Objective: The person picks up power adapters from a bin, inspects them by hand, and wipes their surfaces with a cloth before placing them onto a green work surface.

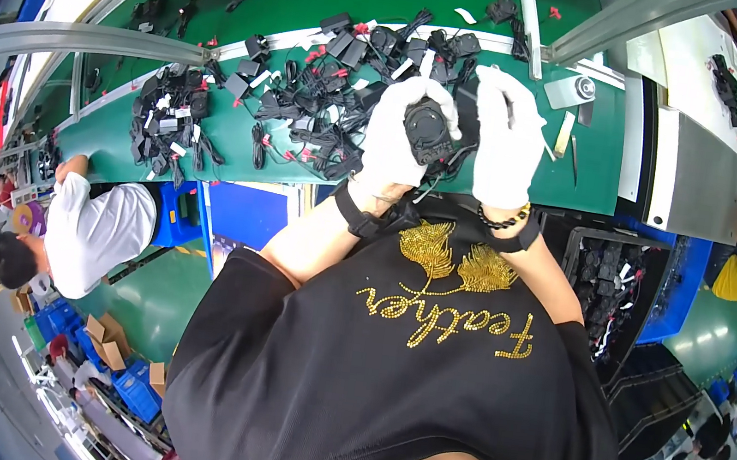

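Observation:
My left hand (pixel 393 131), in a white glove, is closed around a black device (pixel 428 129) with a round, ring-like front and a squarish lower part. Its fingers curl over the top of the piece, close to my chest at the bench's front edge. Just right of it, my right hand (pixel 508 141), also gloved in white, is raised with its fingers stretched out and nothing visible in them. Black cable shows below the device, partly hidden by the hands. Beyond the hands lies a heap of black adapters and coiled cables (pixel 339 100) with red and white tags.
The green bench (pixel 243 156) carries another cable pile (pixel 169 120) at left. A white cylindrical thing (pixel 573 91), a yellowish strip (pixel 565 133) and a dark pen-like tool (pixel 574 159) lie at right. Metal posts (pixel 638 23) rise from the bench. A black crate (pixel 613 281) holds black parts. A person in white (pixel 98 236) works at left.

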Available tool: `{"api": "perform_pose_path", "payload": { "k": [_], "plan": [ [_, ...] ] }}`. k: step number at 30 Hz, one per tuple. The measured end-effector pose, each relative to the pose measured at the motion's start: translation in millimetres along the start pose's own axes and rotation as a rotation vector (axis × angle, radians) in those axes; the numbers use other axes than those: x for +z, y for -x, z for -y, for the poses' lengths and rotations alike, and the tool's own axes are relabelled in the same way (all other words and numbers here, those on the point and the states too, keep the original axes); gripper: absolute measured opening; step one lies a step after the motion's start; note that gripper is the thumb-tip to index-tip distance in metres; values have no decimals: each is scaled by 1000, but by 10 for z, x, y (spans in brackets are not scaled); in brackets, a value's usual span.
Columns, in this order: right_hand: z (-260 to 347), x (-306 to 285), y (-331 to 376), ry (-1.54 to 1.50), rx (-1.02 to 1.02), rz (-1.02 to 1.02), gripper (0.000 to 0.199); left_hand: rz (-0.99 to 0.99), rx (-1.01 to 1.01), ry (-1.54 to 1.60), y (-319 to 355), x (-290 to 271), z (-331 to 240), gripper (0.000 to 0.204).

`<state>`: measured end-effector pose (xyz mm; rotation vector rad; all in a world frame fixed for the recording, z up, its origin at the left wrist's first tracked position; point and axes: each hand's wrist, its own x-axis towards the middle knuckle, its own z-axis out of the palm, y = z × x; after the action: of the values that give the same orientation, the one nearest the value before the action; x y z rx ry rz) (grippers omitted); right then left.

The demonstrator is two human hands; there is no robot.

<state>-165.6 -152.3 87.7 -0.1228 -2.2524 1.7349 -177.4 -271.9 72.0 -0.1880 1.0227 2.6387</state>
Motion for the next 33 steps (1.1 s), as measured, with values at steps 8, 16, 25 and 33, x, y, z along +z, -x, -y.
{"api": "perform_pose_path", "payload": {
  "k": [8, 16, 25, 33],
  "plan": [
    [-223, 233, 27, 247, -163, 275, 76, -181, 394, -762, -330, -384, 201, 22],
    [-397, 108, -329, -179, 12, 302, 65, 132, -123, -367, -716, -69, -134, 34],
    [-66, -187, -587, -1702, 562, 119, 67, -255, 208, -2087, -2969, -664, -596, 84],
    [68, -334, -372, -1386, 599, -162, 61, -308, -45, -2381, -3511, -1002, -220, 52]
  ]
}}
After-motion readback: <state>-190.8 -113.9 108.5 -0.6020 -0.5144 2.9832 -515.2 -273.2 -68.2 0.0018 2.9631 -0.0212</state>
